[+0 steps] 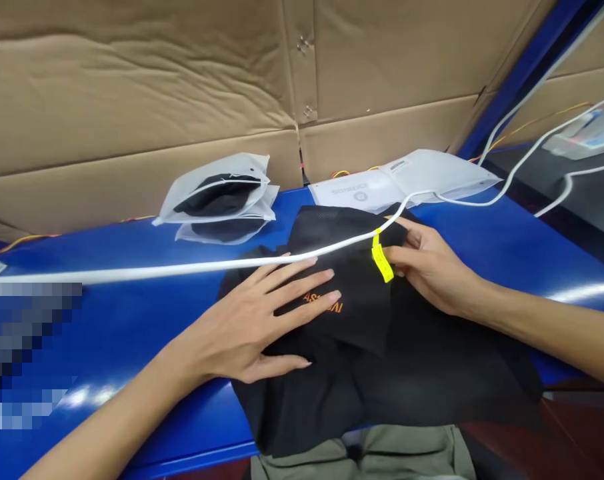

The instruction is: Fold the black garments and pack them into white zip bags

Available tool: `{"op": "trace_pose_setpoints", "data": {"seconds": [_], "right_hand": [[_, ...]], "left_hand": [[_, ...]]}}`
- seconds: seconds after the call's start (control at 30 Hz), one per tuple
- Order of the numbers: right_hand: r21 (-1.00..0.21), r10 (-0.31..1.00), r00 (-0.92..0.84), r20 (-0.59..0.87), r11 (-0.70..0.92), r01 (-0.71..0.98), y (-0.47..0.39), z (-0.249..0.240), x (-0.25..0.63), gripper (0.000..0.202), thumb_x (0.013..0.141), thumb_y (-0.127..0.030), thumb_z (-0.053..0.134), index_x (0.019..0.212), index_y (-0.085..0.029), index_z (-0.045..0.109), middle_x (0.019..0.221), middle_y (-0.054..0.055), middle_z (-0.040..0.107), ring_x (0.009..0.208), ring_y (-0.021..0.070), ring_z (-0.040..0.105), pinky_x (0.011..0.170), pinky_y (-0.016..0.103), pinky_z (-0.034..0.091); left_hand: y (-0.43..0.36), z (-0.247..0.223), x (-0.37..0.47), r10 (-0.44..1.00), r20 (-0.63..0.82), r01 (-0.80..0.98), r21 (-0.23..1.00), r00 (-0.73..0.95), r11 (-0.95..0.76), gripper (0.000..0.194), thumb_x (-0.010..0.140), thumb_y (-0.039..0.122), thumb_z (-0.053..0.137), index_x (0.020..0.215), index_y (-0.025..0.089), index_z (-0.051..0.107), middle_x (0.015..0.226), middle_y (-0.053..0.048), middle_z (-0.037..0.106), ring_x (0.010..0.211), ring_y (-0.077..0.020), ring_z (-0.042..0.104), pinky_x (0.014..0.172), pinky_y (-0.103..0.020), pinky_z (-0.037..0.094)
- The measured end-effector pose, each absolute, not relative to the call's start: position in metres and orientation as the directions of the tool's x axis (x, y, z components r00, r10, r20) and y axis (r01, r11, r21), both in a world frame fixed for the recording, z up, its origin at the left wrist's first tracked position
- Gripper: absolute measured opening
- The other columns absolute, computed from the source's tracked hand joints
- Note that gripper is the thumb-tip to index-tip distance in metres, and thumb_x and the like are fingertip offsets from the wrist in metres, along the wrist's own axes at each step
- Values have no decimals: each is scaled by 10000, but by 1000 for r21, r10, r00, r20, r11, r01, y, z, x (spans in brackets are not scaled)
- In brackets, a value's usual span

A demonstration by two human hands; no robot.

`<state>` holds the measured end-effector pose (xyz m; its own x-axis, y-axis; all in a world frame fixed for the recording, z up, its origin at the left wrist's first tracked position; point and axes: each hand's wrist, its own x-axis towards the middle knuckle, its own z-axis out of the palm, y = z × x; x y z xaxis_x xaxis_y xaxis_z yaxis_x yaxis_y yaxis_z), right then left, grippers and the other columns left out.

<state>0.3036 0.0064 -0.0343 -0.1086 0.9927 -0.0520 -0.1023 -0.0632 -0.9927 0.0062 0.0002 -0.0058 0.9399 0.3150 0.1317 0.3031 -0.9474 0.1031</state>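
A black cloth (432, 360) with orange lettering lies on the blue table (122, 320) and hangs over its front edge. My left hand (262, 313) rests flat on the cloth with its fingers spread, partly over the lettering. At the upper right of the cloth, my right hand (432, 267) pinches its edge between thumb and fingers. A white cable (182, 269) with a yellow tag (382, 262) runs across the view above the cloth, passing by the fingertips of both hands.
Translucent bags with black contents (217, 197) stand at the back of the table. White bags (427, 177) lie to their right, against the cardboard wall (157, 80). A clear plastic container (589, 133) is at the far right. A pixelated area covers the left edge.
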Motion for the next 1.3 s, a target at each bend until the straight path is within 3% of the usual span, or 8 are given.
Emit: {"op": "trace_pose_setpoints", "data": {"seconds": [0.1,0.23,0.4,0.53,0.7,0.87,1.07,1.3], "right_hand": [[-996,990,-108,89,90,3,8,-40,304,429,740,-362,894,1087,-243,671,1070,30,745,1018,263,709,857,373,614],[-891,953,-149,262,299,342,1,-43,303,580,807,-395,870,1295,-265,586,1315,82,698,1256,332,658,1113,524,550],[-783,883,-272,381,465,413,-5,-41,304,479,883,-288,768,1332,-261,603,1399,90,698,1332,336,656,1156,505,539],[-725,786,-443,432,595,349,-5,-40,306,490,877,-117,671,1331,-281,593,1538,81,640,1410,308,627,1178,468,523],[-616,671,-530,518,723,313,-7,-41,307,635,819,-25,602,1386,-299,524,1525,84,653,1364,263,672,1050,383,607],[-527,495,-680,541,829,184,-6,-36,311,631,833,-117,639,1436,-233,494,1581,181,585,1512,303,528,1211,484,489],[-440,385,-747,542,887,138,-11,-39,305,820,909,-560,769,1520,-124,437,1644,308,446,1602,373,370,1263,582,410],[-270,413,-671,615,911,313,-15,-43,307,622,879,-29,592,1481,-182,560,1496,206,646,1457,289,583,1175,475,544]], "left_hand": [[-5,-7,13,340,100,335,64,935,-940,674,1081,473,582,1676,218,393,1720,-146,426,1635,-375,320,1322,-620,287],[-7,-8,16,336,123,336,21,934,-942,635,1063,424,640,1645,250,453,1691,-153,471,1590,-407,403,1266,-667,373],[-10,-11,17,316,190,333,-68,930,-940,573,1046,348,683,1578,208,524,1619,-170,560,1540,-380,486,1242,-620,448],[-17,-15,21,212,459,315,-160,863,-936,333,1031,226,683,1345,117,701,1415,-156,713,1374,-314,615,1213,-495,514],[-24,-13,27,174,597,408,-282,783,-868,247,1003,170,706,1235,238,756,1465,-38,680,1412,-232,557,1311,-499,427],[-25,-9,29,316,535,425,-89,783,-901,126,1011,140,663,1091,211,728,1577,-100,604,1559,-320,456,1292,-640,390],[-28,-7,27,364,500,453,-64,786,-889,84,979,130,704,923,189,685,1485,-173,683,1422,-354,618,1124,-562,570],[-18,-11,27,305,507,406,-100,806,-908,141,971,330,767,997,218,685,1463,-201,694,1377,-376,658,1063,-553,598]]}}
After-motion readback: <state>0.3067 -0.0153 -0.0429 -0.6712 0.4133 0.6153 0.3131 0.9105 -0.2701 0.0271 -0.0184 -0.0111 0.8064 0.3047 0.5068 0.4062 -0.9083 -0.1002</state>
